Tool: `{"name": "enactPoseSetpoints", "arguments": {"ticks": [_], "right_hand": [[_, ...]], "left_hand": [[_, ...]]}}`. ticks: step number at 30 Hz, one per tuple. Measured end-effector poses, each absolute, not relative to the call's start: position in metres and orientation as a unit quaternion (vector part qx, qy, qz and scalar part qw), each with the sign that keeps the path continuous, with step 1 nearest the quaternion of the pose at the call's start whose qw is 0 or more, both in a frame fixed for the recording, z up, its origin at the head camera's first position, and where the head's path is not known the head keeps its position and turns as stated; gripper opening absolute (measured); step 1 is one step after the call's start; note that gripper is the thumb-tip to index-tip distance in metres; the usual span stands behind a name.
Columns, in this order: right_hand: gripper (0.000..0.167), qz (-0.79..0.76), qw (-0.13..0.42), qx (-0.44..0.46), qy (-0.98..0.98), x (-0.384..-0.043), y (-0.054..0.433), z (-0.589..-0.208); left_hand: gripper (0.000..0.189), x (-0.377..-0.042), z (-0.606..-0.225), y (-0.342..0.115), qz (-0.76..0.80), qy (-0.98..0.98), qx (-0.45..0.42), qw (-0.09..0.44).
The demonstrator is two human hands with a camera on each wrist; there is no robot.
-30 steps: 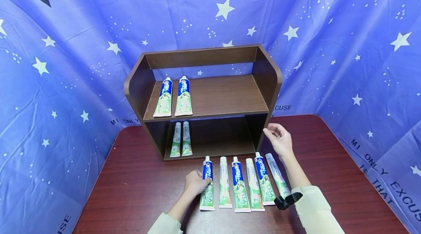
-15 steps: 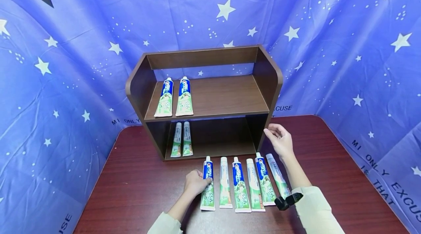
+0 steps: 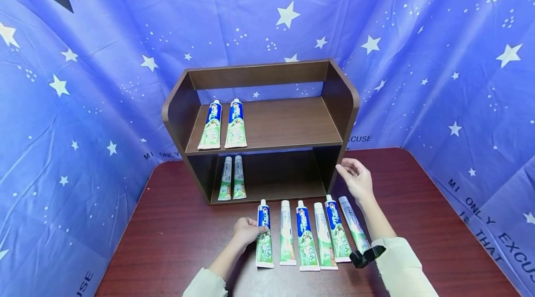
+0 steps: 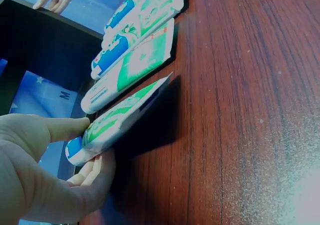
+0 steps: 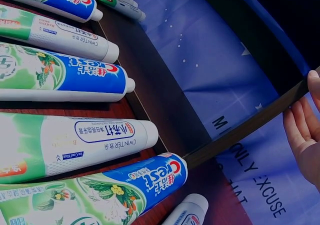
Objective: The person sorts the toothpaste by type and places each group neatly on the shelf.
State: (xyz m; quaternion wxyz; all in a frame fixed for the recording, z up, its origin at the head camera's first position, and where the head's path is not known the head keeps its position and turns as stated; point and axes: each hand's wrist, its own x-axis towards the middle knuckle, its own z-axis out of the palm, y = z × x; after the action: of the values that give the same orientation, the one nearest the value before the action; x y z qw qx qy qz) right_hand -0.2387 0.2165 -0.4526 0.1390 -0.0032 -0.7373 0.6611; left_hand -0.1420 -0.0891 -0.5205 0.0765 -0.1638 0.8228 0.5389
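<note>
My left hand pinches a blue-and-green Crest toothpaste tube, the leftmost of a row on the table. In the left wrist view the thumb lies on top of this tube with fingers beneath, and a dark shadow falls beside it. Behind the row stands a brown two-tier shelf. My right hand grips the front edge of its right side panel; the right wrist view shows the fingers at that edge. Two Crest tubes lie on the upper tier, two white-and-green tubes on the lower.
Right of the held tube, Crest tubes alternate with white-and-green tubes, caps toward the shelf. The rightmost tube lies slanted beside my right forearm. A blue star-printed curtain surrounds the dark red table.
The head view has shifted very slightly. Both hands stay where they were, the left on the Crest tube and the right on the shelf panel.
</note>
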Motion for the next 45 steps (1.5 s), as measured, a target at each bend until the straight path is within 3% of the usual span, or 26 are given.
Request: {"name": "enactPoseSetpoints", "arguments": {"ticks": [24, 45], "right_hand": [[0.023, 0.662, 0.136, -0.010, -0.737, -0.240, 0.217, -0.454], [0.020, 0.666, 0.143, -0.005, -0.732, -0.241, 0.217, -0.456]], "left_hand": [[0.025, -0.141, -0.514, -0.088, 0.446, 0.882, -0.147, 0.024], [0.031, -0.143, -0.503, -0.105, 0.618, 0.760, -0.127, 0.156]]}}
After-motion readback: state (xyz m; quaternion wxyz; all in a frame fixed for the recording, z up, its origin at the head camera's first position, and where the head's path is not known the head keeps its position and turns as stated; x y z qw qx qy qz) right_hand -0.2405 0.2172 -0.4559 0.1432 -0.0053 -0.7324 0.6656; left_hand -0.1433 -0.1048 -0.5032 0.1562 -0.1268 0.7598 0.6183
